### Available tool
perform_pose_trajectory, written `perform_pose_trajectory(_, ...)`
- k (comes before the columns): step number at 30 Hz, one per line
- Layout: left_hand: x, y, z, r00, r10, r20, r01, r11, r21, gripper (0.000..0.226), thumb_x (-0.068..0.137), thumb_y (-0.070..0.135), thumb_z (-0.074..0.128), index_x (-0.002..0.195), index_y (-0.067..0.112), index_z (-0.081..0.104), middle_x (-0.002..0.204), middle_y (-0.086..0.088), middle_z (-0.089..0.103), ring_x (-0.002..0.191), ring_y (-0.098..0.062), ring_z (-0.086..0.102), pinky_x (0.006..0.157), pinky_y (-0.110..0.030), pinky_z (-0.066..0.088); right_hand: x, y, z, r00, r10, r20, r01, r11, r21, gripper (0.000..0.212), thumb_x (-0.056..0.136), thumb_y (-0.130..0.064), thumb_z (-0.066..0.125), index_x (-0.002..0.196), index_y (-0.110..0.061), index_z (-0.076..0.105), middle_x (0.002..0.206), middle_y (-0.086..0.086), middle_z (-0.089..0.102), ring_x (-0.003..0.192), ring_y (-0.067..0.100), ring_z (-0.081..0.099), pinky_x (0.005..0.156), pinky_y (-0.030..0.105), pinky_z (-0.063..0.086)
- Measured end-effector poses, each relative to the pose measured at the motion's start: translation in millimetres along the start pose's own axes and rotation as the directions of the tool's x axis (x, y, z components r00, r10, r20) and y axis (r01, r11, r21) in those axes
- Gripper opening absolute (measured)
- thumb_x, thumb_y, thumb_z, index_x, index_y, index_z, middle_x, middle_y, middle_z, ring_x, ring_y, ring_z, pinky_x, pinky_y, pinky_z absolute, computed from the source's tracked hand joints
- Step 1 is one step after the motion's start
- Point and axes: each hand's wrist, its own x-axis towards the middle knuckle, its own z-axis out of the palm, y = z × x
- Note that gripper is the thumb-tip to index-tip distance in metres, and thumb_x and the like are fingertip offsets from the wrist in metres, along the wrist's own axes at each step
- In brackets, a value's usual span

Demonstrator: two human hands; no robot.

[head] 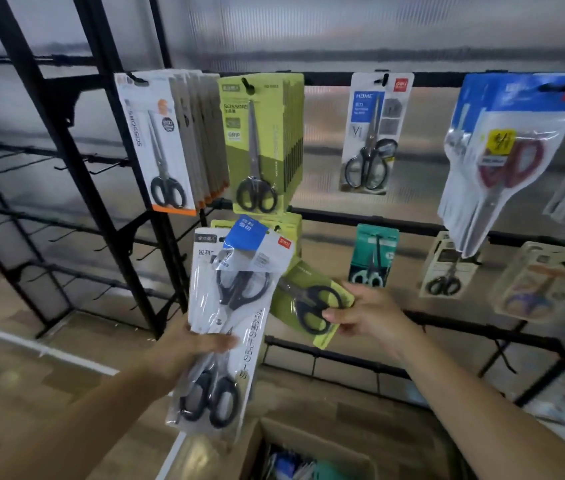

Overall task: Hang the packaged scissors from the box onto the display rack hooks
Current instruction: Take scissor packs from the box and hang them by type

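Note:
My left hand [189,342] grips a small stack of packaged scissors: a long white pack with black handles [215,344] and, on top of it, a blue-and-white pack [257,252]. My right hand [366,315] pinches the lower end of a green pack of black-handled scissors [312,306], tilted, its top reaching up to the green packs on the second rail [289,225]. The open cardboard box [308,441] sits below, at the bottom edge, with more packs inside.
The black display rack [343,79] carries a thick row of white-orange packs [170,143], a thick row of green packs [260,143], a single Home pack [373,133], blue packs [502,150], a teal pack [374,254] and others. Bare hooks [108,166] stick out at left.

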Motion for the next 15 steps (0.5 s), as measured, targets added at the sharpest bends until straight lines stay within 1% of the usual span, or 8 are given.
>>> perform_pose_trajectory(1, 0.6, -4.0, -7.4, 1.000, -0.005, -0.025, 0.005, 1.000, -0.014, 0.071, 0.053, 0.013, 0.085, 0.118, 0.003, 0.059, 0.108, -0.015, 0.070, 0.101, -0.032, 0.067, 0.080, -0.036, 0.055, 4.0, 5.6, 8.5, 1.000, 0.005, -0.025, -0.004, 1.000, 0.017, 0.053, 0.067, 0.007, 0.076, 0.106, -0.026, 0.061, 0.076, 0.001, 0.072, 0.061, 0.014, 0.065, 0.052, 0.027, 0.053)
perform_pose_trajectory(2, 1.8, -7.4, -14.5, 0.998, -0.014, -0.063, 0.012, 0.999, -0.031, 0.069, 0.054, 0.008, 0.085, 0.117, 0.004, 0.059, 0.106, -0.014, 0.071, 0.099, -0.032, 0.067, 0.077, -0.034, 0.056, 6.9, 11.5, 17.6, 0.999, 0.015, -0.051, -0.013, 0.999, 0.035, 0.056, 0.067, 0.009, 0.075, 0.109, -0.025, 0.060, 0.079, 0.003, 0.072, 0.063, 0.018, 0.065, 0.057, 0.032, 0.056)
perform_pose_trajectory(3, 2.9, -10.9, -22.2, 0.995, -0.027, -0.094, 0.023, 0.999, -0.044, 0.066, 0.055, 0.003, 0.084, 0.117, 0.005, 0.059, 0.104, -0.012, 0.072, 0.097, -0.031, 0.068, 0.073, -0.031, 0.056, 9.8, 18.6, 27.4, 0.997, 0.018, -0.081, -0.015, 0.999, 0.044, 0.053, 0.068, 0.010, 0.074, 0.111, -0.018, 0.061, 0.080, 0.004, 0.070, 0.063, 0.018, 0.064, 0.060, 0.036, 0.055)
perform_pose_trajectory(5, 5.8, -17.1, -38.9, 0.991, -0.054, -0.122, 0.048, 0.998, -0.052, 0.066, 0.054, 0.002, 0.084, 0.116, 0.007, 0.060, 0.102, -0.009, 0.072, 0.094, -0.027, 0.069, 0.074, -0.032, 0.055, 14.5, 33.8, 45.0, 0.987, 0.019, -0.160, -0.011, 0.999, 0.051, 0.043, 0.070, 0.010, 0.073, 0.107, -0.007, 0.062, 0.074, 0.002, 0.067, 0.054, 0.011, 0.061, 0.053, 0.028, 0.052)
perform_pose_trajectory(8, 12.5, -20.8, -64.6, 0.983, -0.080, -0.166, 0.072, 0.996, -0.054, 0.062, 0.050, 0.006, 0.084, 0.108, 0.010, 0.065, 0.099, -0.007, 0.074, 0.090, -0.023, 0.071, 0.075, -0.031, 0.052, 19.7, 56.3, 67.7, 0.949, 0.021, -0.315, 0.017, 0.993, 0.118, 0.030, 0.072, 0.011, 0.071, 0.093, -0.008, 0.061, 0.066, 0.000, 0.066, 0.050, 0.006, 0.060, 0.045, 0.020, 0.048)
perform_pose_trajectory(10, 18.5, -20.6, -80.9, 0.978, -0.072, -0.193, 0.068, 0.997, -0.028, 0.053, 0.054, 0.001, 0.084, 0.103, 0.014, 0.067, 0.096, -0.004, 0.074, 0.088, -0.018, 0.071, 0.075, -0.029, 0.051, 24.6, 66.5, 83.0, 0.908, 0.072, -0.412, 0.011, 0.981, 0.194, 0.028, 0.074, 0.008, 0.070, 0.094, -0.009, 0.060, 0.072, 0.002, 0.067, 0.057, 0.011, 0.063, 0.047, 0.021, 0.051)
perform_pose_trajectory(13, 27.7, -22.0, -100.6, 0.970, -0.110, -0.218, 0.105, 0.994, -0.036, 0.036, 0.067, -0.001, 0.077, 0.100, 0.011, 0.068, 0.096, -0.008, 0.074, 0.092, -0.024, 0.070, 0.083, -0.033, 0.050, 34.8, 76.9, 103.7, 0.853, 0.189, -0.486, -0.047, 0.956, 0.290, 0.032, 0.075, 0.003, 0.072, 0.100, -0.011, 0.058, 0.088, 0.010, 0.069, 0.065, 0.021, 0.065, 0.050, 0.024, 0.054)
perform_pose_trajectory(15, 31.6, -23.7, -109.8, 0.968, -0.139, -0.209, 0.133, 0.990, -0.043, 0.033, 0.070, 0.001, 0.076, 0.101, 0.006, 0.067, 0.094, -0.012, 0.074, 0.088, -0.027, 0.070, 0.076, -0.031, 0.053, 38.6, 85.4, 116.2, 0.824, 0.247, -0.511, -0.079, 0.942, 0.327, 0.028, 0.074, 0.001, 0.073, 0.096, -0.012, 0.061, 0.085, 0.010, 0.071, 0.061, 0.021, 0.066, 0.052, 0.026, 0.054)
